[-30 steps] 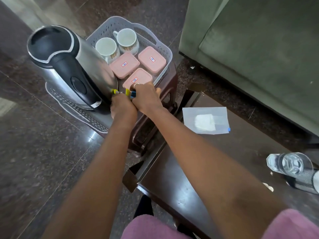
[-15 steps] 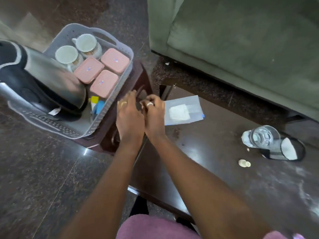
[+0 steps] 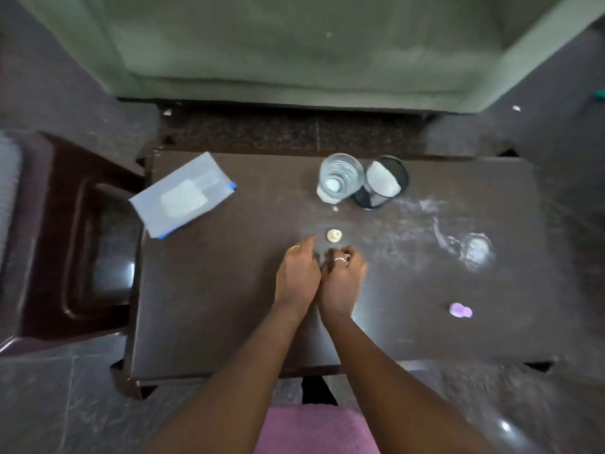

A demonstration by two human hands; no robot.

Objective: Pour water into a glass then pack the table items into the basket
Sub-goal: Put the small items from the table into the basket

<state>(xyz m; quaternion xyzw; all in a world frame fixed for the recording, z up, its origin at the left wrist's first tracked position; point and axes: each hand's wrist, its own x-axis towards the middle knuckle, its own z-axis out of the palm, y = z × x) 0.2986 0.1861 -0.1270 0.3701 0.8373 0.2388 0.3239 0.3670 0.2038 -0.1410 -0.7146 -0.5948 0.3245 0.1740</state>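
Table (image 3: 229, 322) spans the view. Left hand (image 3: 296, 276) and right hand (image 3: 342, 283) meet at centre, left loosely extended and empty, right curled, contents unclear. Wipes packet (image 3: 183, 194) lies unpacked at ten, filled glass (image 3: 340, 178) at one; cream piece (image 3: 334, 235) at twelve seems their target.

Living room of a home, viewed from above. A green upholstered sofa (image 3: 294, 44) runs along the far side of a low dark wooden table (image 3: 229, 306), set as a coffee table. A dark moulded stool (image 3: 82, 240) stands just beside the table's left end. The floor (image 3: 65, 404) is polished dark stone tile. A drinking glass (image 3: 340, 178) and a flat packet (image 3: 183, 194) on the table are ordinary household items.
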